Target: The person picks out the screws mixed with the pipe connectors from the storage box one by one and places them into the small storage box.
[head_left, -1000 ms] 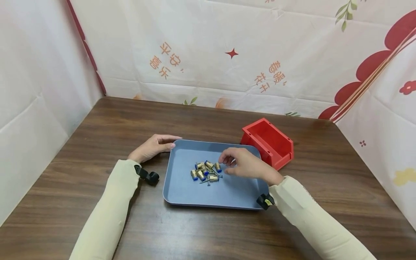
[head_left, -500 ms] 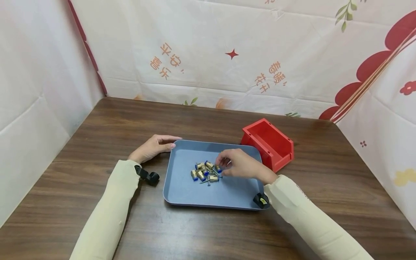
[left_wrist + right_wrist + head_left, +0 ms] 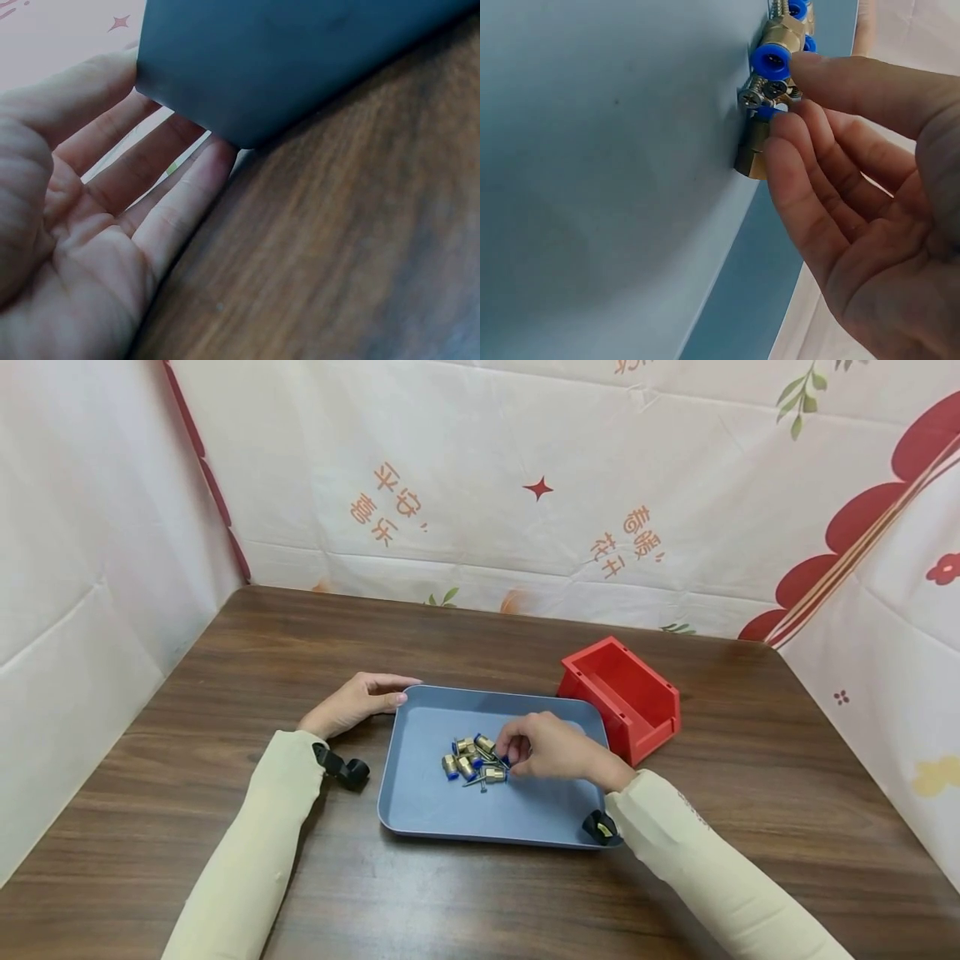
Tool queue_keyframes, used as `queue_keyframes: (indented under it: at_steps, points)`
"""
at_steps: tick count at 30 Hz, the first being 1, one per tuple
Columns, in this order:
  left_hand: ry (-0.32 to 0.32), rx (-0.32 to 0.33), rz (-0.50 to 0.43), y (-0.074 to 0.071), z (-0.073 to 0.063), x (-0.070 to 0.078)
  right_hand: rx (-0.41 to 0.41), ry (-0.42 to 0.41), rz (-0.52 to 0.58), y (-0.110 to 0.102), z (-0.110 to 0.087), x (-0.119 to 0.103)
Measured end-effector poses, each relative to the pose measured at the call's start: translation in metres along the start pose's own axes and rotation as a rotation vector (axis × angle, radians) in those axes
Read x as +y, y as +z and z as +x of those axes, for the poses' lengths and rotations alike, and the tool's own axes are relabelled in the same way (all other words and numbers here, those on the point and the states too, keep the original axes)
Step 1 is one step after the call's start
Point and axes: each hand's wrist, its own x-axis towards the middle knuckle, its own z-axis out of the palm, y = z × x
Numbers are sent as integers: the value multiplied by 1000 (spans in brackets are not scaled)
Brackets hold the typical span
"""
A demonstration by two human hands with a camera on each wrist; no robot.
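Observation:
A blue-grey tray (image 3: 435, 814) lies on the table, and my left hand (image 3: 356, 703) holds its far left corner. In the left wrist view the thumb is at the tray's side wall (image 3: 247, 67), with the other fingers at its lower edge. Brass fittings (image 3: 466, 767) with blue ends lie piled in the tray among several screws (image 3: 475, 780). My right hand (image 3: 551, 747) reaches into the pile's right side, thumb and fingers bent around screw heads (image 3: 751, 97). One brass fitting (image 3: 751, 154) sits right by the fingertips; I cannot tell whether they pinch anything.
A red open-fronted bin (image 3: 626, 689) stands close against the tray's far right corner, beyond the right forearm. A patterned cloth (image 3: 465, 485) hangs behind the brown wooden table (image 3: 322, 868). Dark wrist cameras (image 3: 602, 828) are strapped at both cuffs.
My right hand has moved left and slightly down to the pile, its fingertips now covering the rightmost fitting in the head view. The left hand keeps its place at the tray corner.

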Motion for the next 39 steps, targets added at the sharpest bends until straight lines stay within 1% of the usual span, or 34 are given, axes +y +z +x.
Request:
queue_keyframes:
  at_steps: [11, 16, 28, 33, 39]
  points:
    - [-13, 5, -12, 0, 0, 0, 2, -6, -50, 5, 3, 0]
    - [-13, 5, -9, 1, 0, 1, 7, 13, -63, 8, 6, 2]
    - [-10, 0, -21, 1, 1, 0, 39, 53, -30, 14, 9, 1]
    - [-6, 2, -5, 0, 0, 1, 48, 50, -9, 15, 10, 2]
    - [-3, 5, 4, 1, 0, 2, 61, 42, -9, 16, 11, 3]
